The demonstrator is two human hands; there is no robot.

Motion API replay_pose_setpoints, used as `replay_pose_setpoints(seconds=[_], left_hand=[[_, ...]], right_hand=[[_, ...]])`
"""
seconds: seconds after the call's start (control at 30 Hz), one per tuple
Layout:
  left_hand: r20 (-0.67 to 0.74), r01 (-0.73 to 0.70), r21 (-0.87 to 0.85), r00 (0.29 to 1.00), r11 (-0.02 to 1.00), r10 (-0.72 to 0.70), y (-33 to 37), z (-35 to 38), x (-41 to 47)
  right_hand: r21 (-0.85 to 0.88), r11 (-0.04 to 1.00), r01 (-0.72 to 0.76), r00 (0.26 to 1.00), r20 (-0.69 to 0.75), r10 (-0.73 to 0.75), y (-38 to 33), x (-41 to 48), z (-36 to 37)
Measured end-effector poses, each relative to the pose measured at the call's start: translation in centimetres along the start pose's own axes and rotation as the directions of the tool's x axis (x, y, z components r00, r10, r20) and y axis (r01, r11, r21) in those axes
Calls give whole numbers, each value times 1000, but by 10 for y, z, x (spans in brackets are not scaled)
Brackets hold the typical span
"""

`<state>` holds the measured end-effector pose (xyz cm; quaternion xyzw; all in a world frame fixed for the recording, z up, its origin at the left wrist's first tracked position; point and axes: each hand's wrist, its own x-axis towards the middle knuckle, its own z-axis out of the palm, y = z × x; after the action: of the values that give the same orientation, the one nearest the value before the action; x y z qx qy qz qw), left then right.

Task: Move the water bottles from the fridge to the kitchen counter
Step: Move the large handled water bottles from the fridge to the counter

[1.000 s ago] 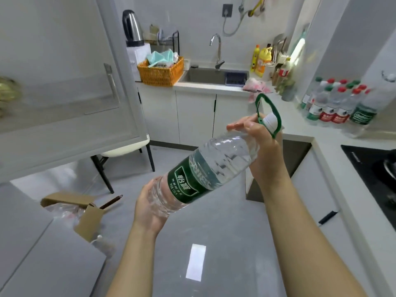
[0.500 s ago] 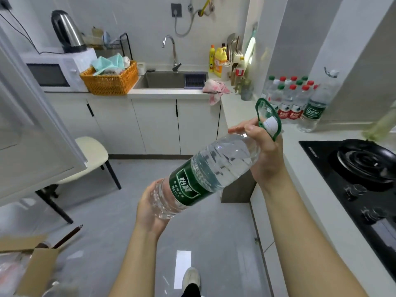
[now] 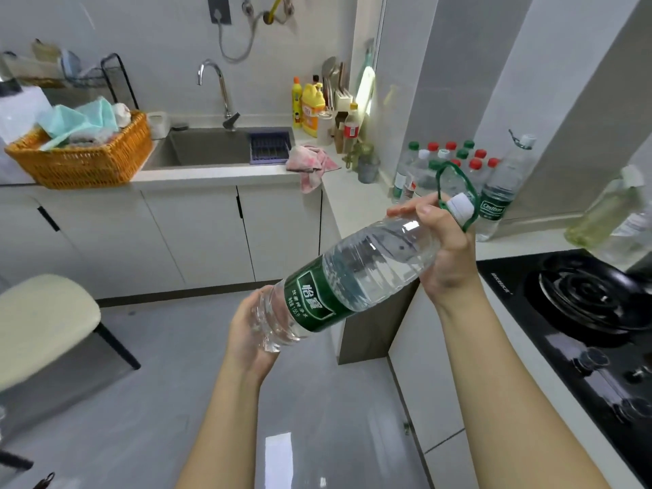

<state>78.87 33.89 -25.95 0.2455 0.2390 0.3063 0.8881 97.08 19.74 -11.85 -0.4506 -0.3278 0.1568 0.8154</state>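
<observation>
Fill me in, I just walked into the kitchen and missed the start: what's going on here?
A person holds a large water bottle tilted in both hands: the right hand grips its neck just below the white cap, and the left hand cups its base. It hangs over the floor, near the kitchen counter, not yet set down. On that counter stand a cluster of small bottles with red and green caps and a second large bottle.
</observation>
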Motion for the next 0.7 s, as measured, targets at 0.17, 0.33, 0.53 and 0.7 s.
replay_pose_setpoints(seconds=[0.17,0.33,0.53,0.7], left_hand=[[41,45,31,998,999,-46,-5,10,37],[12,63,43,998,997,-64,-16,27,79],[-92,175,-13,980,985,-175,-57,55,148],[-110,246,-20,963,969,-247,-92,96,210]], right_hand=[[14,1000,-18,998,-55,19,17,28,-14],[-9,1000,-23,996,-91,23,34,65,-40],[-53,998,-39,993,-112,33,58,127,-93],[-17,997,-80,986,-147,76,70,188,-143]])
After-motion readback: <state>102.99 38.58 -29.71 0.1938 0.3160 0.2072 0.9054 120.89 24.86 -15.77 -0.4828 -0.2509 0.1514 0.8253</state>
